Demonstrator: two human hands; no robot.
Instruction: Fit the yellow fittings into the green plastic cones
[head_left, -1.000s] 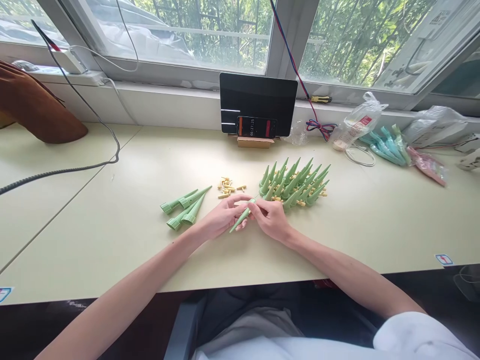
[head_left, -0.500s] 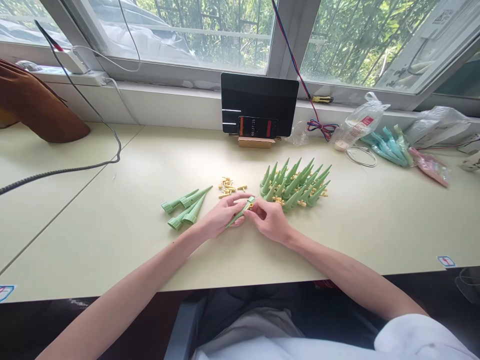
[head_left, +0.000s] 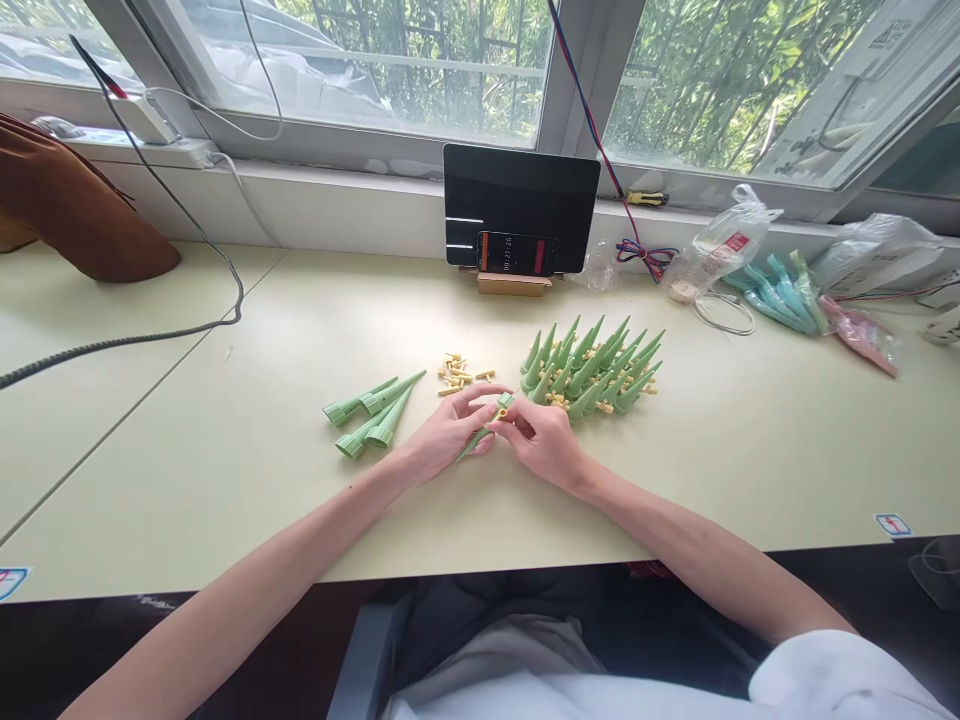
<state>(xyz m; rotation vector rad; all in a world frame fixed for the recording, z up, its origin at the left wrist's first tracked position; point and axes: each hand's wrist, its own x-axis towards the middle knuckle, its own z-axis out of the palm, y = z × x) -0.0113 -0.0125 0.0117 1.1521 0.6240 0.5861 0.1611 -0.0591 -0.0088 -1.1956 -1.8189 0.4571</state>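
Since a second ago, a yellow plug (head_left: 502,412) has appeared at the wide end of the green spike (head_left: 477,439) at the table's middle, with our left hand (head_left: 446,438) curled around its taper and our right hand (head_left: 546,442) pinching the plug. We judge most done: the plugged pile (head_left: 592,368) lies just right, while bare spikes (head_left: 371,410) to the left and loose plugs (head_left: 456,374) just beyond remain.

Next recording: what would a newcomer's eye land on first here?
The two hands meeting mid-table: the left hand and right hand together hold a green spike with a yellow piece at its wide end. Just behind the right hand bristles a heap of green spikes; loose yellow pieces and a few bare green spikes lie to the left.
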